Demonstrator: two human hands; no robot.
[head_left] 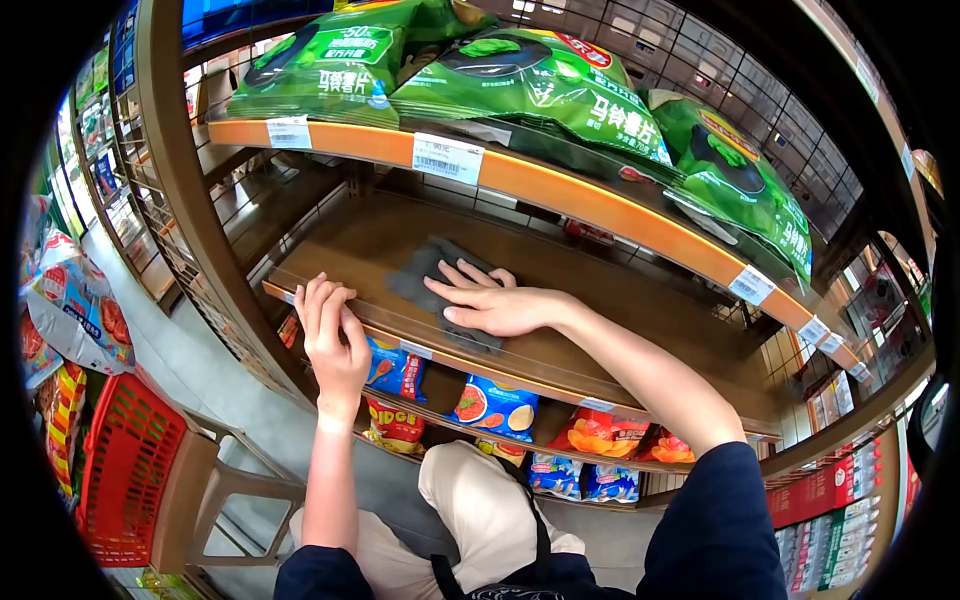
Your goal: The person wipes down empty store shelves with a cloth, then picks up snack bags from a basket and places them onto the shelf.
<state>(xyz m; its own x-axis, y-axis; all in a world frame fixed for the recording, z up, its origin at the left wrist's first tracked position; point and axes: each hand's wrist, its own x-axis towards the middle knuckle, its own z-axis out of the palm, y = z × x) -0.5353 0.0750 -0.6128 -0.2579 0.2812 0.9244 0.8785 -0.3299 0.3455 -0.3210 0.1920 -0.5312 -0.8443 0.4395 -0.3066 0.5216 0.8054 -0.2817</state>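
Note:
A dark grey cloth (pixel 425 278) lies on the brown middle shelf (pixel 620 335). My right hand (pixel 495 303) rests flat on top of it, fingers spread and palm down, covering part of the cloth. To the left, my left hand (pixel 335 340) is at the shelf's front edge, with its fingers bent over the transparent front lip. Its fingers are close together, and their undersides are hidden.
Green potato chip bags (pixel 530 85) fill the shelf above, behind an orange price strip (pixel 590 220). Below hang rows of snack bags (pixel 495 405). A red shopping basket (pixel 130 470) stands at the left by a tan stool (pixel 245 500). Wire mesh (pixel 215 290) flanks the shelving.

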